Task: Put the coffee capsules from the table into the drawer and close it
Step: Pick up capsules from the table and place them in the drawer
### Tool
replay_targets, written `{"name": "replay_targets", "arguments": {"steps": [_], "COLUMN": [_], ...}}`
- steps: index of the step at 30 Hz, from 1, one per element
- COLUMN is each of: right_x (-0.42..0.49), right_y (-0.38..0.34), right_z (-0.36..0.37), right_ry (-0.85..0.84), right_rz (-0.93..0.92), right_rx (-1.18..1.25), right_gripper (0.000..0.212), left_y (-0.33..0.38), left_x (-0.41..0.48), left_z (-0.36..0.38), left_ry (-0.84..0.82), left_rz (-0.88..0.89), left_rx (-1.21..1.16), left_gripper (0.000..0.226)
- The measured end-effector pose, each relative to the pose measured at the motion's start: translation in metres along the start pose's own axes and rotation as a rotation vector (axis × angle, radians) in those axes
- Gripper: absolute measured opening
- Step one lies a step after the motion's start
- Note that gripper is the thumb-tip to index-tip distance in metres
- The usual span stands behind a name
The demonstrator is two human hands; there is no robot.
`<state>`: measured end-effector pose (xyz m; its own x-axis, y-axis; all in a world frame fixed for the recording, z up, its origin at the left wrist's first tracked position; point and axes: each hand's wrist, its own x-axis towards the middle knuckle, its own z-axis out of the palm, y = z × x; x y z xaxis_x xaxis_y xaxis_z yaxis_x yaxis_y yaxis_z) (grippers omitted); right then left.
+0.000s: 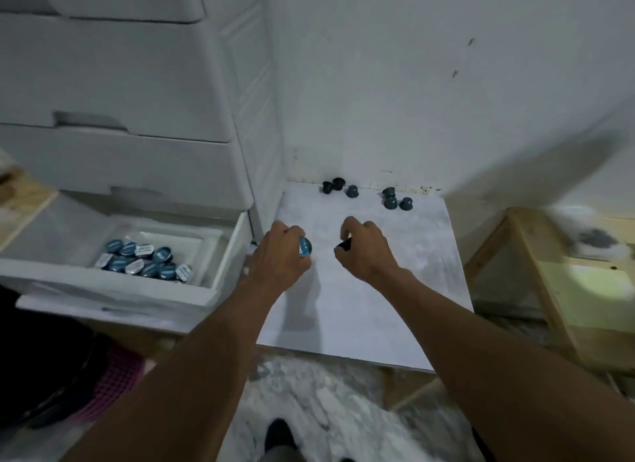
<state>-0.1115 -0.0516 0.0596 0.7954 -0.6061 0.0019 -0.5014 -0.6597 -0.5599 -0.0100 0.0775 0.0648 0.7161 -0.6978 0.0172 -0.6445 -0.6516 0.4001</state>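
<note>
With the left hand point(280, 255) curled round a blue-lidded capsule point(305, 246) and the right hand point(366, 252) pinching a dark capsule point(344, 244) above the bench point(360, 307), both should release low over the open drawer point(220, 255) (six capsules point(390, 202) wait by the wall), so nothing bounces out.

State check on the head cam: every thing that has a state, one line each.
bottom drawer, pulled open
capsules in drawer, loose pile, roughly a dozen
upper drawers, closed
left hand, grips a blue capsule
right hand, pinches a dark capsule
loose capsules, six on the table by the wall, two groups of three
</note>
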Motion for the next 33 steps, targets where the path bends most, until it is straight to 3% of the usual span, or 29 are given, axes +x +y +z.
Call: {"name": "replay_targets", "arguments": {"steps": [7, 18, 26, 33], "right_x": [-0.003, -0.015, -0.003, 0.046], "right_y": [-0.099, -0.245, -0.271, -0.267], "right_z": [0.031, 0.134, 0.169, 0.191], "right_ry": [0.057, 0.05, 0.036, -0.008], "right_rz": [-0.21, -0.183, -0.061, -0.06], "right_rx": [0.005, 0.024, 0.026, -0.046], "right_gripper": [0.017, 0.037, 0.044, 0.043], "left_y": [-0.075, -0.241, -0.293, -0.307], "left_x": [-0.024, -0.058, -0.041, 0.007], "left_z": [-0.066, -0.151, -0.157, -0.142], "left_ry": [0.135, 0.138, 0.086, 0.023], "left_rz": [-0.088, 0.002, 0.028, 0.086], "left_rx": [0.012, 0.015, -0.051, -0.082], "left_gripper": [0.033, 0.041, 0.048, 0.048]}}
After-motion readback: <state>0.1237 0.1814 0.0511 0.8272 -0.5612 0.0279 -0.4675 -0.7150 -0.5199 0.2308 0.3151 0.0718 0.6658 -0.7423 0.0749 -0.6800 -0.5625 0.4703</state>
